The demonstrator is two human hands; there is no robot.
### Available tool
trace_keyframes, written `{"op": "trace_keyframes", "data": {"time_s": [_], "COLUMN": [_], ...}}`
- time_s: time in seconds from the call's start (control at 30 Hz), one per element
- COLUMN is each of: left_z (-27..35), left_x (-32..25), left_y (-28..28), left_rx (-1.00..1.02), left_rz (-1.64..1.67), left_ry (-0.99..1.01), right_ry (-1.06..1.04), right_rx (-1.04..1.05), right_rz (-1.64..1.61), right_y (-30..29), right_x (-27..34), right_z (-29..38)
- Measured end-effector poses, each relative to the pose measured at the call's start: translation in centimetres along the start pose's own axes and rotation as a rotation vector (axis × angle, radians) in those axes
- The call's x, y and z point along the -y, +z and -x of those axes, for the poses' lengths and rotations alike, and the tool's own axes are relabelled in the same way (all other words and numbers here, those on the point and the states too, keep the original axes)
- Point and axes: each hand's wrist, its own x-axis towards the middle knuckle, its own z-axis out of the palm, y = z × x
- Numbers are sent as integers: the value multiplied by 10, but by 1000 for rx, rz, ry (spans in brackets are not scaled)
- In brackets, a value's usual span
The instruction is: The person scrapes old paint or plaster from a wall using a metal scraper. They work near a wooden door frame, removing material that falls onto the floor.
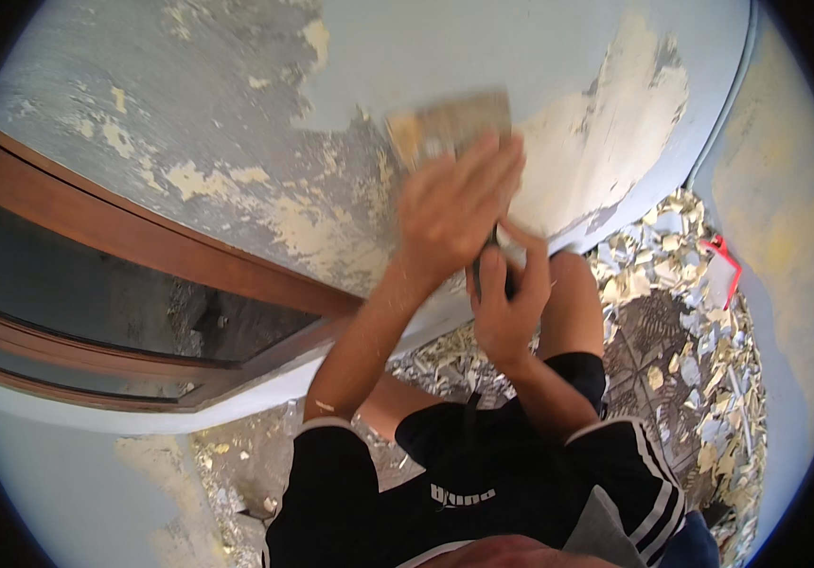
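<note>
A wide metal scraper blade (453,121), blurred, lies against a wall (393,42) with blue-grey paint and bare grey and cream patches. My left hand (460,199) lies over the lower part of the blade with its fingers stretched towards the edge; whether it grips is unclear. Below it, my right hand (513,291) is closed round the scraper's dark handle (486,273). Cream remains show on the wall on both sides of the blade.
Brown wooden window frame (165,241) with glass runs along the left. Paint flakes (723,369) cover much of the tiled floor (645,341). A red-edged object (726,273) lies by the right wall. A thin pipe or cable (726,106) runs down the wall corner.
</note>
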Motion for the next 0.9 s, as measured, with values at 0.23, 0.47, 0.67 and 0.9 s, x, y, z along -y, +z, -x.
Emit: {"op": "trace_keyframes", "data": {"time_s": [0.23,0.47,0.67,0.9], "left_z": [20,22,6,8], "left_x": [-13,-7,-4,-10], "left_y": [12,17,8,9], "left_rx": [-56,-82,-94,-99], "left_rz": [-49,-71,-58,-80], "left_ry": [-38,-16,-38,-42], "right_ry": [-73,-98,-47,43], "right_rx": [18,9,35,8], "right_rz": [139,36,89,-8], "right_y": [-16,-13,-12,-11], "right_x": [-17,-33,-8,2], "right_z": [9,15,5,10]}}
